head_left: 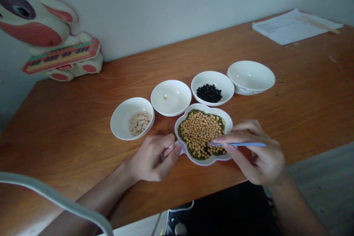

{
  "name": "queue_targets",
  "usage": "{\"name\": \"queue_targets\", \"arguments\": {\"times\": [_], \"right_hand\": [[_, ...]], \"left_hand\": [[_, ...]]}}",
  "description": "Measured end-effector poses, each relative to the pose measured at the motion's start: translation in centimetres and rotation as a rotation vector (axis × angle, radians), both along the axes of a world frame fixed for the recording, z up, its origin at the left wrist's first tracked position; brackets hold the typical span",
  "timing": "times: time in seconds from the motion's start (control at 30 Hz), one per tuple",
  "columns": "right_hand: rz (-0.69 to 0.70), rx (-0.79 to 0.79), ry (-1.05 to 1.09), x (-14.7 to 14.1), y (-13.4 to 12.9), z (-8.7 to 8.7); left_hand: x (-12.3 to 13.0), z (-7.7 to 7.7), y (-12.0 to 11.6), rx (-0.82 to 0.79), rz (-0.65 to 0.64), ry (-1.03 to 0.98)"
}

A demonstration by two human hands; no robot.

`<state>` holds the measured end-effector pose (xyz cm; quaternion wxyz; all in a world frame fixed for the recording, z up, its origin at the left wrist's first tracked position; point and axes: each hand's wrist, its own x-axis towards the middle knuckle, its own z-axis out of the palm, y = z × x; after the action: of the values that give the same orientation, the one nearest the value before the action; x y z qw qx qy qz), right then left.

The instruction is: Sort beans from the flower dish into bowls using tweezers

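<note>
A flower-shaped bowl [228, 121] with a pale purple rim stands near the table's front edge. Yellow beans [200, 127] fill most of it, with green ones showing along the sides and a few dark ones near the front. Closed around the bowl's short handle [179, 148] is my left hand [156, 156]. My right hand [257, 151] pinches blue tweezers [243, 144], whose tips reach into the beans beside a dark one. Whether the tips grip a bean is too small to tell.
Behind stand white bowls: one with pale flat seeds [140, 122], one with a single bean [165, 98], one with black beans [209, 93], and another white bowl [250, 75] at right. A toy [63, 51] stands back left; papers [290, 27] lie back right. A grey curved tube [55, 197] crosses lower left.
</note>
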<state>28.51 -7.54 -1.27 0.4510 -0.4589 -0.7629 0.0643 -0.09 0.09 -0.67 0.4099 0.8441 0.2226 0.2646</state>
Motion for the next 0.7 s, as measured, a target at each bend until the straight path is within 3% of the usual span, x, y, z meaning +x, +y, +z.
{"name": "queue_targets", "arguments": {"times": [0.7], "right_hand": [[-0.011,-0.001,0.014,0.12,-0.13,0.06]], "left_hand": [[0.17,0.24,0.06,0.024,0.007,0.009]]}}
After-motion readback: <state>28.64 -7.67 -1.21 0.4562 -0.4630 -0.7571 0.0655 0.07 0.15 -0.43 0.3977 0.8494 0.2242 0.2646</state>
